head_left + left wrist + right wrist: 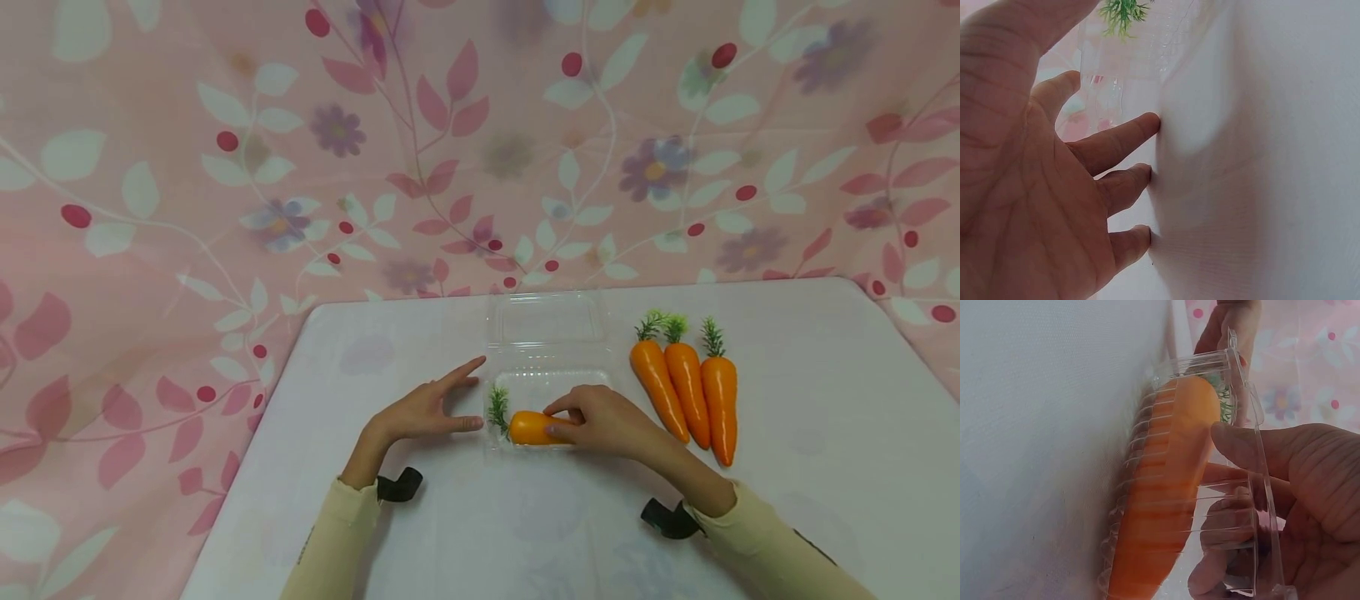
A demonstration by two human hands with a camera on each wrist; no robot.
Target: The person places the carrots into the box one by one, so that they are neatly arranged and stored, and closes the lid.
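Observation:
A clear plastic clamshell box (528, 387) lies on the table with its lid (547, 321) folded back, away from me. In its tray an orange toy carrot (531, 427) lies sideways, green top to the left. My right hand (606, 422) reaches in from the right and holds the carrot between thumb and fingers; the right wrist view shows the thumb (1235, 445) on it through the clear wall. My left hand (422, 410) is beside the box's left edge, fingers spread, holding nothing. In the left wrist view its fingertips (1150, 122) rest on the tabletop.
Three more toy carrots (686, 392) lie side by side to the right of the box, tops pointing away. A white cloth covers the table (495, 533). A pink floral curtain (480, 150) hangs behind it.

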